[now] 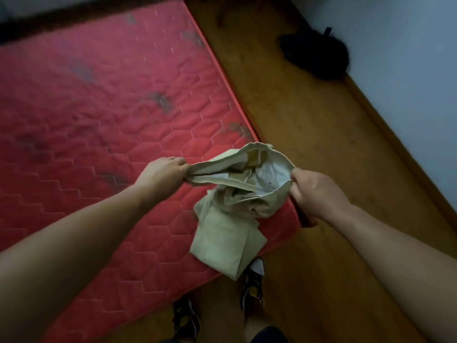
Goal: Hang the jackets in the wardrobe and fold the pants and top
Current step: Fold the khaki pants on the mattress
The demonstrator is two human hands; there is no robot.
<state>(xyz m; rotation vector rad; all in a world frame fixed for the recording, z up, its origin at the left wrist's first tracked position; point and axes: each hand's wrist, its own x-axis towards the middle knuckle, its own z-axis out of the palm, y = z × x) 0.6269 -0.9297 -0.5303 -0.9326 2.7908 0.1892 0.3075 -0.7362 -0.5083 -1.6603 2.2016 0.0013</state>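
The fingers (pixel 180 162) of the left hand (pixel 162 175) are curled tight round one end of the waistband (pixel 217 180) of a pair of pale beige pants (pixel 226 235), pinching the cloth against the thumb. The right hand (pixel 315 193) grips the opposite end of the same waistband, knuckles up and fingers closed on the fabric. Between the two hands the waist opening is pulled wide, and the white inner lining shows inside it.

Below the waistband the pants hang down in a crumpled bunch. Their legs lie folded over one another on the near corner of a red quilted mattress (pixel 99 107), and the lowest end droops past the mattress edge, just above the person's right shoe (pixel 254 280). Both bare forearms reach in from the bottom corners of the view.

The mattress has several dark smudges across its stitched hexagon pattern. The person's left shoe (pixel 185 315) stands on the wooden floor (pixel 309 125) beside the mattress corner. Farther off, a black object (pixel 316 55), too dim to make out, lies on the floor against the pale wall (pixel 408 58).
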